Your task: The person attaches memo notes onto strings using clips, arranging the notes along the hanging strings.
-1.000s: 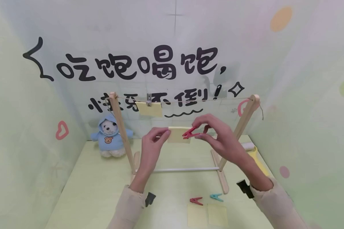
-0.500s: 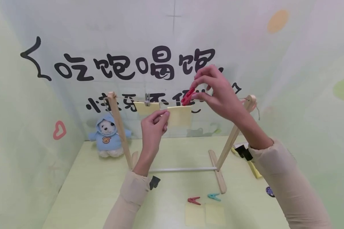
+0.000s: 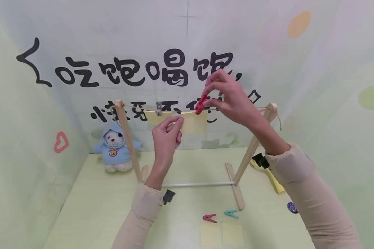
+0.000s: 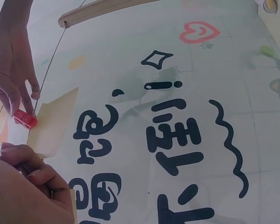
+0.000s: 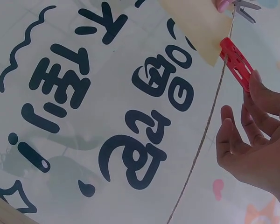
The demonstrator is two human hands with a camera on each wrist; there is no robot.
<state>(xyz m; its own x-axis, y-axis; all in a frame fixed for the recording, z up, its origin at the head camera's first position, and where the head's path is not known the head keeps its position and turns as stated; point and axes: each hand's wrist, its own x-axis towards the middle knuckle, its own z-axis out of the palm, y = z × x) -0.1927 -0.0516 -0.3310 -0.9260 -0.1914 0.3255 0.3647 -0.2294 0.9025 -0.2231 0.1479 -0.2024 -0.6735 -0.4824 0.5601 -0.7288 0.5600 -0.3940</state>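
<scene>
I saw the left hand (image 3: 166, 135) pinching one yellow note (image 3: 195, 123) at the string (image 5: 197, 140), the right hand (image 3: 233, 100) grasping one red peg (image 3: 201, 105) by the note's top edge. Another note (image 3: 154, 119) hung from one metal clip (image 3: 158, 108); two loose notes (image 3: 232, 232) and two loose pegs (image 3: 210, 218) lay on the table (image 3: 93, 214).

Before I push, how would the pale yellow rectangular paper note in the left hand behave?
The pale yellow rectangular paper note is probably light and flexible; it looks thin. Pushed low, it would likely swing or bend: the left hand pinches it near its top edge. Being flat, it seems unlikely to roll.
</scene>
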